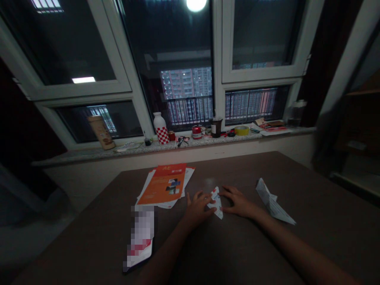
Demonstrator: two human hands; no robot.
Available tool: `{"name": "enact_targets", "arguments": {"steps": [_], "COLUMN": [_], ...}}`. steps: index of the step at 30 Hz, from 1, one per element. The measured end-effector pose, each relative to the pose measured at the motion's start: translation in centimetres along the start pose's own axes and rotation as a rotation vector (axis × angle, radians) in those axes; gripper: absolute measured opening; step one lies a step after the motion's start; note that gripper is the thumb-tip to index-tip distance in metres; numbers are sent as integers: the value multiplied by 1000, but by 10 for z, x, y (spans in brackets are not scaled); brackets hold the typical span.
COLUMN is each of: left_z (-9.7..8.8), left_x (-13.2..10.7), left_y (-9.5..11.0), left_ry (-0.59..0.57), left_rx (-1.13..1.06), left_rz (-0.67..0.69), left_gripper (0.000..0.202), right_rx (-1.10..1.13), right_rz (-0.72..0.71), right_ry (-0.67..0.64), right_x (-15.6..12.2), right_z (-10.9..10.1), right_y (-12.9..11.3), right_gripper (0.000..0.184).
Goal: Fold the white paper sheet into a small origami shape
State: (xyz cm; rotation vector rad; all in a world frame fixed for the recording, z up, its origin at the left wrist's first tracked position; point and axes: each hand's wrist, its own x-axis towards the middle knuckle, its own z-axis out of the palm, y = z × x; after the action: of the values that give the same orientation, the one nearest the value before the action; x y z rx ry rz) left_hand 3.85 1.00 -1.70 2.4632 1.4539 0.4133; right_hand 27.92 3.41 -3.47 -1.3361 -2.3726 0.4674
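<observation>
A small folded piece of printed white paper [217, 202] with red marks lies on the dark table between my hands. My left hand [198, 208] rests on its left side, thumb and fingertips holding it against the tabletop. At the paper's right edge is my right hand [237, 202], its thumb and fingers apart and curved, with the fingertips at or just beside the edge. Farther right, a larger folded paper shape [273, 204] with pointed ends sits on the table, apart from both hands.
An orange booklet [163, 184] lies over white sheets at the left. Nearer me is a phone-like object [141, 241], partly blurred out. Along the windowsill [133, 149] stand a tan flask [101, 132], a red-checked white bottle [161, 128], a dark cup [216, 127] and yellow tape [241, 130].
</observation>
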Motion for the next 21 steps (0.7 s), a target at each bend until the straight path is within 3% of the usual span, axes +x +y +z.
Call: {"name": "enact_targets", "arguments": {"steps": [7, 11, 13, 18, 21], "left_z": [2, 1, 0, -1, -1], "left_x": [1, 1, 1, 1, 0], "left_y": [-2, -2, -1, -1, -1], "left_ry": [6, -2, -14, -7, -15], "left_rx": [10, 3, -1, -24, -14], "left_rz": [0, -4, -6, -1, -7], "left_gripper": [35, 35, 36, 33, 35], "right_rx": [-25, -21, 1, 116, 149], "right_rz": [4, 5, -4, -38, -42], "right_ry": [-70, -62, -37, 69, 90], "right_x": [-7, -9, -10, -9, -7], "right_z": [-5, -7, -9, -7, -3], "right_y": [-5, -9, -9, -5, -1], "right_gripper": [94, 97, 91, 45, 30]}}
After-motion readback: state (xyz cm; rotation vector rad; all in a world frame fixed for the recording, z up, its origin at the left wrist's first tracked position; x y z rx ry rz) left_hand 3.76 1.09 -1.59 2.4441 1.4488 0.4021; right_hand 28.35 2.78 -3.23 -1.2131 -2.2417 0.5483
